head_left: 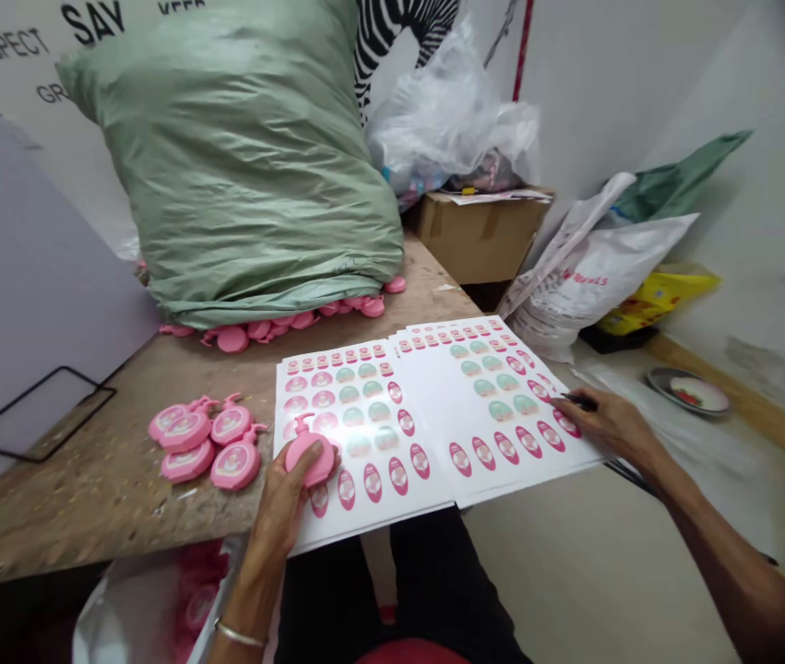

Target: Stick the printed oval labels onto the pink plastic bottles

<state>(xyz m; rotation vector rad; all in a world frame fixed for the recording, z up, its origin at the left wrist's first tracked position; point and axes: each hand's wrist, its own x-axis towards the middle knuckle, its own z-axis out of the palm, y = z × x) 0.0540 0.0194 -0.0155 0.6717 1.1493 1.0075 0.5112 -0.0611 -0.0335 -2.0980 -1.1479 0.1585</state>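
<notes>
Between the thumb and fingers of my left hand (pixel 282 493) is a pink plastic case (pixel 310 460), held over the lower left of a sticker sheet (pixel 364 503). A second stack of sticker sheets (pixel 434 406) lies to its right, with pink ovals and green round stickers. My right hand (pixel 603 420) is at that stack's right edge, its fingers closed on a thin dark tool (pixel 577 400) beside an oval sticker. Several pink cases with stickers on them (pixel 236 463) lie in a group on the wooden table left of the sheets.
A large green sack (pixel 246 166) stands at the table's back over more pink cases (pixel 232 338). A black wire frame (pixel 39 457) is at the left. Beyond the right side are a cardboard box (pixel 479 235) and a white sack (pixel 586 277). An open bag (pixel 129 609) is below the table edge.
</notes>
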